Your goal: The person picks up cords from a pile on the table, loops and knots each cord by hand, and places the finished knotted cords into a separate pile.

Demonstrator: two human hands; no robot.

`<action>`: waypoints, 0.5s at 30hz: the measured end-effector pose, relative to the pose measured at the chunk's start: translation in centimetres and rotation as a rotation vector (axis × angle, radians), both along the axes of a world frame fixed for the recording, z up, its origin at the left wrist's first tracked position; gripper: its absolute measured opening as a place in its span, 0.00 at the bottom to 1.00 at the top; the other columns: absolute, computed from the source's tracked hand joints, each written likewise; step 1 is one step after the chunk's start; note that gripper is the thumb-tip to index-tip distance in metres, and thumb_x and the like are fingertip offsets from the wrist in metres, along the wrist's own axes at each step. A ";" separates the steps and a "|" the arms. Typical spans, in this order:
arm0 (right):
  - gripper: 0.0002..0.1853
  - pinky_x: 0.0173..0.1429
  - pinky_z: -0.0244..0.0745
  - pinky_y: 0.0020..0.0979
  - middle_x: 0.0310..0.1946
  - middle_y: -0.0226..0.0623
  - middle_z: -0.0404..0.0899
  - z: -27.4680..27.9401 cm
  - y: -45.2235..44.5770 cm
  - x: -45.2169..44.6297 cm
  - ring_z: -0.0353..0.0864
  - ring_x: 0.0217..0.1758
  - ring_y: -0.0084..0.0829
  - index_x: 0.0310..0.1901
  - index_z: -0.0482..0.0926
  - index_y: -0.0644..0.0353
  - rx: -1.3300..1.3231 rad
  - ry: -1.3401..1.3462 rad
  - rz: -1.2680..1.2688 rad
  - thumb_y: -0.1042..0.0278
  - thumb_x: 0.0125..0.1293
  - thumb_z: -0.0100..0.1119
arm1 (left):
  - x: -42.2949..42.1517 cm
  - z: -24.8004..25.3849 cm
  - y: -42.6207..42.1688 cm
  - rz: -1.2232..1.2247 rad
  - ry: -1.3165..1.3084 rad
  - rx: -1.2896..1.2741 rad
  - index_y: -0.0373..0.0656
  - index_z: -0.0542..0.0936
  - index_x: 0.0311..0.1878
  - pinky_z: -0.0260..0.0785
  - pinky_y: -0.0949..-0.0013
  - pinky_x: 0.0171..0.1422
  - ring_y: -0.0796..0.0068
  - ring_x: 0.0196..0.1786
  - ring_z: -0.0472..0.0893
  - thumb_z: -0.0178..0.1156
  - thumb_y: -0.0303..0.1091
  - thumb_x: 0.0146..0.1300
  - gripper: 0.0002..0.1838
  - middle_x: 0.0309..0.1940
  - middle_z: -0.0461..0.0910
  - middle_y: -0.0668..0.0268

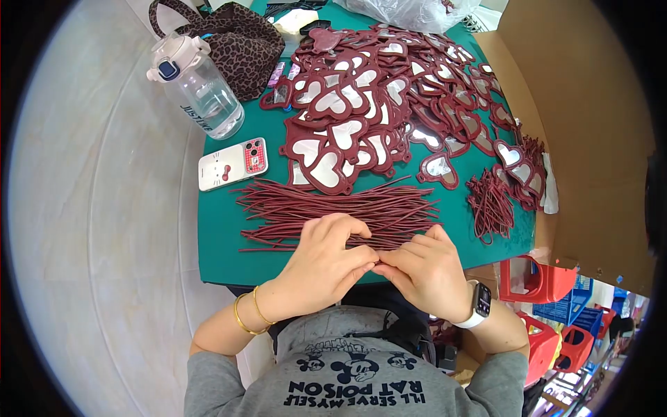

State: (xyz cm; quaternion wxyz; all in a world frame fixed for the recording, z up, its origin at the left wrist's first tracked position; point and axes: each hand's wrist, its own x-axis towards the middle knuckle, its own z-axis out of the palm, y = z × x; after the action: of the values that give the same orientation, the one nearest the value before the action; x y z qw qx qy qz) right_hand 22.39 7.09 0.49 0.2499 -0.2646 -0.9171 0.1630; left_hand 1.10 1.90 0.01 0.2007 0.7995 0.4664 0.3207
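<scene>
Beyond the grey shirt (354,382), pinching with left hand (323,258) and right hand (431,274), fingertip to fingertip, something too hidden to make out, with dark-red cords (337,206) just ahead, partly covered by both hands.

Half-seen from here
My left hand (330,257) covers some cords (333,201) — where it meets my right hand (427,271), details blur — and the top edge crops the plastic bag (410,12).
</scene>
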 end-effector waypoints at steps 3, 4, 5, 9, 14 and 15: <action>0.11 0.38 0.61 0.33 0.24 0.26 0.77 -0.9 0.1 0.1 0.73 0.26 0.30 0.39 0.85 0.54 -0.091 0.033 0.024 0.65 0.55 0.74 | 0.1 0.2 -0.5 0.059 0.364 0.264 0.44 0.81 0.44 0.61 0.62 0.53 0.65 0.53 0.75 0.61 0.35 0.65 0.08 0.48 0.77 0.69; 0.11 0.38 0.61 0.33 0.24 0.27 0.77 -0.9 0.1 0.0 0.72 0.25 0.30 0.39 0.85 0.55 -0.035 0.027 0.021 0.66 0.55 0.74 | 0.4 0.4 -0.7 0.057 0.361 0.263 0.44 0.81 0.44 0.61 0.62 0.53 0.65 0.53 0.75 0.61 0.35 0.65 0.08 0.48 0.77 0.69; 0.11 0.37 0.61 0.33 0.24 0.27 0.76 -0.9 0.1 -0.1 0.72 0.25 0.29 0.39 0.84 0.57 0.020 0.021 0.018 0.68 0.54 0.74 | 0.9 0.7 -0.8 0.117 0.377 0.266 0.44 0.81 0.43 0.60 0.62 0.52 0.65 0.50 0.75 0.61 0.36 0.66 0.07 0.45 0.77 0.68; 0.12 0.37 0.61 0.34 0.23 0.27 0.74 -0.5 -0.2 -0.5 0.71 0.25 0.29 0.39 0.83 0.60 0.291 -0.024 0.040 0.70 0.53 0.74 | 1.1 1.2 -0.6 0.217 0.335 0.142 0.44 0.80 0.38 0.60 0.62 0.48 0.65 0.43 0.76 0.60 0.35 0.67 0.06 0.38 0.78 0.67; 0.13 0.36 0.61 0.34 0.23 0.25 0.73 -0.4 -0.4 -1.2 0.71 0.25 0.27 0.38 0.82 0.62 0.504 -0.060 0.002 0.72 0.52 0.74 | 0.7 0.3 -0.2 0.159 -0.056 -0.195 0.42 0.76 0.33 0.57 0.61 0.43 0.62 0.35 0.72 0.57 0.32 0.70 0.08 0.29 0.75 0.63; 0.13 0.36 0.61 0.34 0.23 0.25 0.73 -0.5 -0.5 -1.3 0.71 0.25 0.27 0.38 0.82 0.62 0.503 -0.061 0.003 0.72 0.52 0.74 | 0.8 -0.1 -0.2 0.154 -0.175 -0.234 0.41 0.75 0.32 0.57 0.61 0.42 0.61 0.34 0.72 0.57 0.32 0.71 0.09 0.27 0.74 0.62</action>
State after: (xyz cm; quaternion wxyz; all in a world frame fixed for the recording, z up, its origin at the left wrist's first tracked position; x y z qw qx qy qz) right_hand 21.05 6.59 -0.05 0.2799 -0.1977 -0.9362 -0.0779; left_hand 1.87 1.69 -0.10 0.3069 0.7018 0.5411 0.3470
